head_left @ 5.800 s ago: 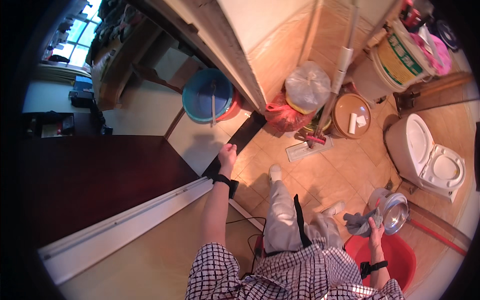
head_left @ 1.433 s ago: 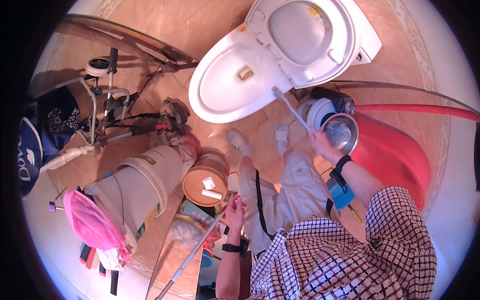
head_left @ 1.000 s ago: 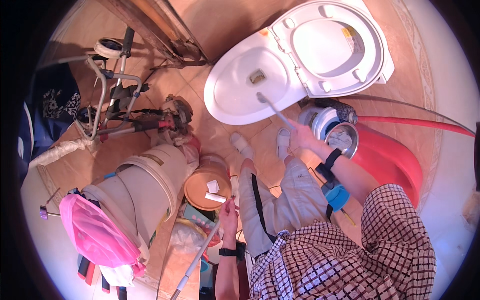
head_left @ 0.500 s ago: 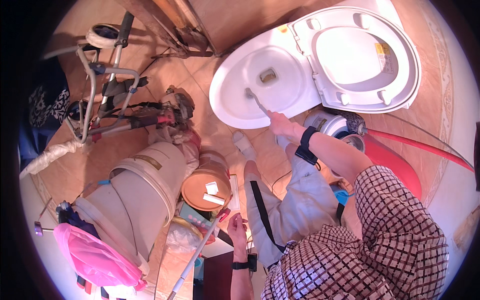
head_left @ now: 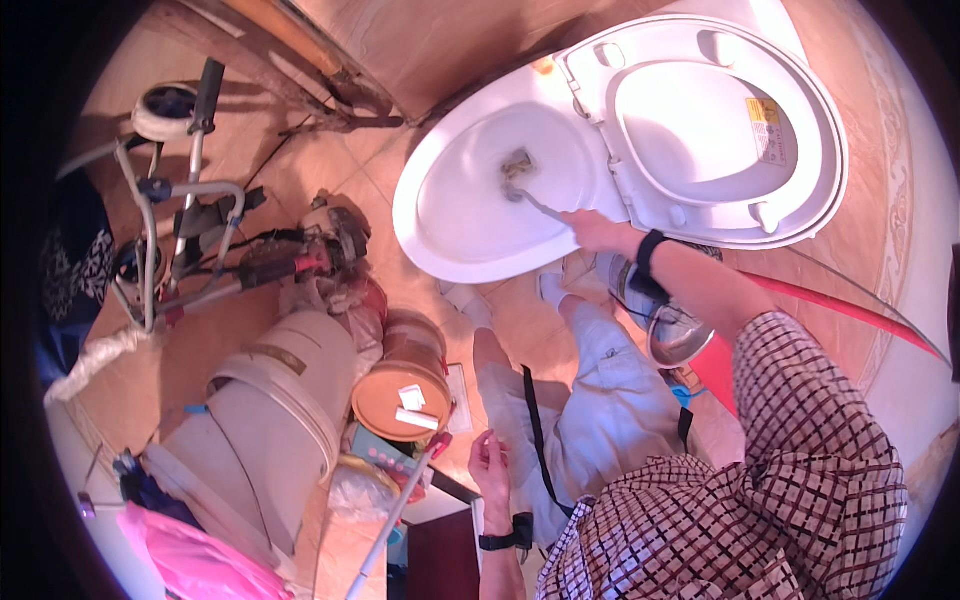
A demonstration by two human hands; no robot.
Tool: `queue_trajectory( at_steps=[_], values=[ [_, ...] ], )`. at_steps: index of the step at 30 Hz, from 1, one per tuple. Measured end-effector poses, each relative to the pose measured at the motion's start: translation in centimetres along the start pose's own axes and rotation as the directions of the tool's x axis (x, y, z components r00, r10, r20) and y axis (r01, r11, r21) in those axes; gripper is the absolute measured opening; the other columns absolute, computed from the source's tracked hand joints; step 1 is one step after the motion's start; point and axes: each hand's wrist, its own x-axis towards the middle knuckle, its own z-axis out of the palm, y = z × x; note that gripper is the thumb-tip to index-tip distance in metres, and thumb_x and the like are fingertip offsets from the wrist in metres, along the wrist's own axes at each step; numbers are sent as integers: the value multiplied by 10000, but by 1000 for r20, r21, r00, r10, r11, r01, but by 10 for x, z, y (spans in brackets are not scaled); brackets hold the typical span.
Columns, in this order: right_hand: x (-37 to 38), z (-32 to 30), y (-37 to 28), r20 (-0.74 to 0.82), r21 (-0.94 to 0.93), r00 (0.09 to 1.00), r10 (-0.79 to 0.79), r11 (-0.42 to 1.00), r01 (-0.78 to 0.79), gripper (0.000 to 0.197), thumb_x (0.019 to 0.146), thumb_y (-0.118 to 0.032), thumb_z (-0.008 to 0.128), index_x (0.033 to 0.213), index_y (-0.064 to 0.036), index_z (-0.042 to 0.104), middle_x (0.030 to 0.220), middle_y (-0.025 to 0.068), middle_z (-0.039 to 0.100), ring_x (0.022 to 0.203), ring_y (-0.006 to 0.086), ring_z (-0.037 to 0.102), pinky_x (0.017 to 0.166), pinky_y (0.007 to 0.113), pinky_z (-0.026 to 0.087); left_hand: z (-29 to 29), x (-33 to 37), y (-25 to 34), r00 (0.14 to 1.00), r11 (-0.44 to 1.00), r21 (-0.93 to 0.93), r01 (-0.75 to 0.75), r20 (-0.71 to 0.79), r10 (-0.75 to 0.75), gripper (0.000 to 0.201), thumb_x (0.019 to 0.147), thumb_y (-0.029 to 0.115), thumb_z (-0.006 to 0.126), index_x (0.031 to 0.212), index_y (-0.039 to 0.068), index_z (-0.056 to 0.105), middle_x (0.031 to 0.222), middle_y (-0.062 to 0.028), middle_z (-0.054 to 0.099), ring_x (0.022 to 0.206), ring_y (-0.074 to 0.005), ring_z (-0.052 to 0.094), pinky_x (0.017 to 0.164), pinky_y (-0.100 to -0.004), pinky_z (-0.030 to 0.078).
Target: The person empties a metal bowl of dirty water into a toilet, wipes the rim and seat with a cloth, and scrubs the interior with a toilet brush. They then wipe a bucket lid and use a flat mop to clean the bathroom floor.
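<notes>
Our right hand [head_left: 604, 232] grips a brush [head_left: 538, 205] inside the toilet [head_left: 438, 228].
We close our fingers round its handle, the head low in the bowl, just beside the drain [head_left: 518, 160]; our left hand [head_left: 491, 463] hangs loosely curled, apparently holding nothing, near a pole [head_left: 395, 515]. The brush looks light and stiff, likely slippery where wet, so we judge the handle end, away from the head, the best hold. On the raised lid [head_left: 685, 130] we see a yellow-and-white sticker [head_left: 766, 122], its print too small to read.

Brush [head_left: 540, 206] in toilet bowl [head_left: 462, 218], lidded bucket [head_left: 383, 378] left of legs [head_left: 620, 400], walking frame [head_left: 192, 188] far left
</notes>
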Motion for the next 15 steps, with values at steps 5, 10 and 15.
queue_trajectory(
  at_steps=[5, 10, 15],
  values=[
    [37, -28, -9, 51, 15, 953, 298, 954, -299, 393, 742, -26, 448, 1127, 2, 519, 924, 217, 625, 864, 375, 614, 767, 423, 493, -14, 33, 15, 998, 999, 12, 42, 45, -43, 222, 924, 194, 519, 1083, 45, 562, 679, 5, 567, 529, -19, 417, 476, -156, 326],
    [49, 20, -55, 43, 392, 917, 397, 838, -381, 306, 754, -24, 418, 1008, 19, 583, 864, 243, 618, 811, 361, 629, 657, 447, 506, -40, 46, 18, 998, 998, -3, 60, -31, -60, 201, 925, 193, 518, 1061, 53, 565, 658, -1, 569, 505, -25, 405, 461, -158, 311],
    [109, 30, 42, -197, 22, 954, 225, 974, -226, 135, 708, -72, 539, 752, -13, 652, 719, 178, 638, 565, 319, 623, 519, 435, 508, -27, 63, 25, 997, 997, 22, 72, 30, -73, 204, 928, 195, 514, 1056, 43, 561, 652, -3, 555, 496, -14, 392, 440, -156, 285]
  ],
)
